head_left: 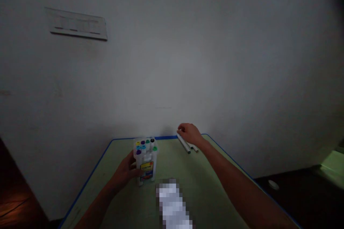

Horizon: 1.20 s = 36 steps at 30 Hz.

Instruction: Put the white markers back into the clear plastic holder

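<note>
Steadily, our left hand holds the clear box of markers while our right hand is at the loose ones.
We see the box upright on the left part of the green surface, our left fingers and thumb wrapped around its side, beside a yellow-and-blue label; the caps in it show purple, yellow, blue, green and black. Near the far edge, right of centre, a few loose white markers lie close together, and our right hand bends over their far ends, fingers curled narrow; we cannot tell whether it grips one. Nearer us, between our forearms, lies a pale pixelated item.
</note>
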Each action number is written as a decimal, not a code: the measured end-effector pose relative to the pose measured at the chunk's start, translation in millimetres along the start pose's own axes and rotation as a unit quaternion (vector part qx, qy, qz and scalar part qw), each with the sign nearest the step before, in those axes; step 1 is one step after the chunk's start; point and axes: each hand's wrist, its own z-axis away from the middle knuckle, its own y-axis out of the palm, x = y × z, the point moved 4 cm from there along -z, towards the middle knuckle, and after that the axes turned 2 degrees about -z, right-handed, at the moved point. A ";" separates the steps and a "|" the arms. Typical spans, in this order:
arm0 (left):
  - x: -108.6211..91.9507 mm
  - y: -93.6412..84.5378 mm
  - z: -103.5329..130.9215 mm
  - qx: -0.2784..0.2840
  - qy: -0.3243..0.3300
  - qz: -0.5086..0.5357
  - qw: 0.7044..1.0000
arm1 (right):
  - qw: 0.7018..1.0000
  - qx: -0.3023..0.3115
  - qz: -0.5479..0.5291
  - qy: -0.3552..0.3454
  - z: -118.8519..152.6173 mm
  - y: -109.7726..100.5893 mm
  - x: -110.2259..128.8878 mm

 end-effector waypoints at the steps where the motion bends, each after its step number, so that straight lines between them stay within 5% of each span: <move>1: 0.3 -0.1 0.1 0.001 -0.001 -0.001 1.000 | 0.999 0.020 0.023 0.037 -1.6 9.6 -21.8; 6: 0.3 -0.1 0.5 -0.004 -0.001 -0.005 1.000 | 0.991 0.077 0.062 0.089 3.4 62.3 -72.0; 11: -1.6 1.4 1.2 -0.008 0.006 0.003 1.000 | 0.991 0.088 0.059 0.087 7.1 93.1 -65.4; 15: 0.0 1.1 1.5 -0.004 0.012 0.000 1.000 | 0.993 0.066 0.036 0.094 5.5 94.3 -61.9; 19: 0.7 0.4 1.3 0.000 0.021 0.004 1.000 | 0.993 -0.007 -0.012 0.113 -5.2 61.3 -65.4; 23: -1.2 1.5 1.7 -0.004 0.017 0.002 1.000 | 0.985 -0.079 -0.130 0.081 -11.4 -5.2 -56.0; 26: -2.7 2.7 2.4 -0.006 0.015 0.011 1.000 | 0.875 -0.113 -0.469 -0.020 -2.2 -59.9 -29.7; 29: -2.2 3.2 2.4 -0.003 0.012 0.019 1.000 | 0.828 -0.071 -0.551 -0.077 11.7 -94.5 6.0; 36: -0.7 3.0 1.5 0.005 0.020 0.018 1.000 | 0.896 -0.001 -0.417 -0.154 20.8 -99.6 69.3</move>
